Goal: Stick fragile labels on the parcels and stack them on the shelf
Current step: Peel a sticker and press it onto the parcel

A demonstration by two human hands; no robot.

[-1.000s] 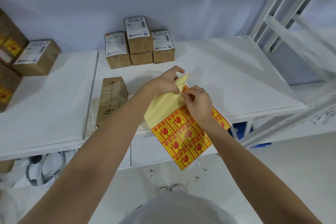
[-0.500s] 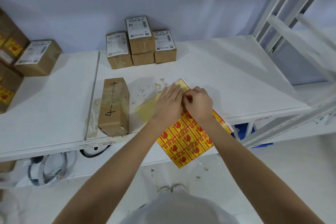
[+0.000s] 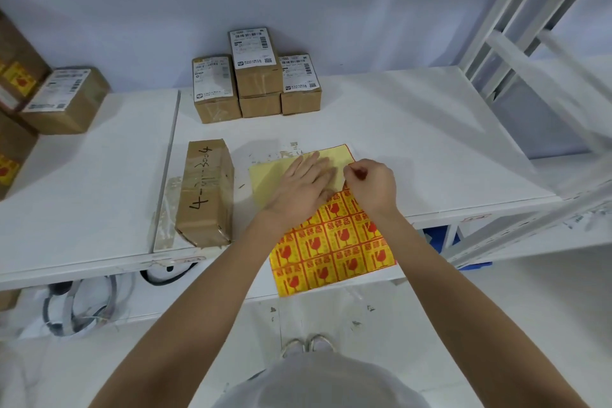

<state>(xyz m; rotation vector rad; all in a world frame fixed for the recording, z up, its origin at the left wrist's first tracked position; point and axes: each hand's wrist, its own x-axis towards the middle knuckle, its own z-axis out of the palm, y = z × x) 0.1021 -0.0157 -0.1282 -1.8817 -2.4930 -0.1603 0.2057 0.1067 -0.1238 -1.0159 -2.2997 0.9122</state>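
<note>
A yellow sheet of red fragile labels lies on the white table, its near part hanging over the front edge. Its far part is bare pale backing. My left hand presses flat on that backing with straight fingers. My right hand is curled beside it, fingertips pinching at a label on the sheet's edge. A long brown parcel marked "4-01-3004" lies just left of the sheet. Several small parcels with shipping labels stand against the wall.
More brown parcels, some with fragile labels, are piled at the far left. A white metal shelf frame rises on the right. Cables and a white device sit under the table.
The sheet, held up and folded before, now lies flat on the table. My left hand went from pinching its top to pressing flat on the backing. My right hand stays pinching at its edge.
</note>
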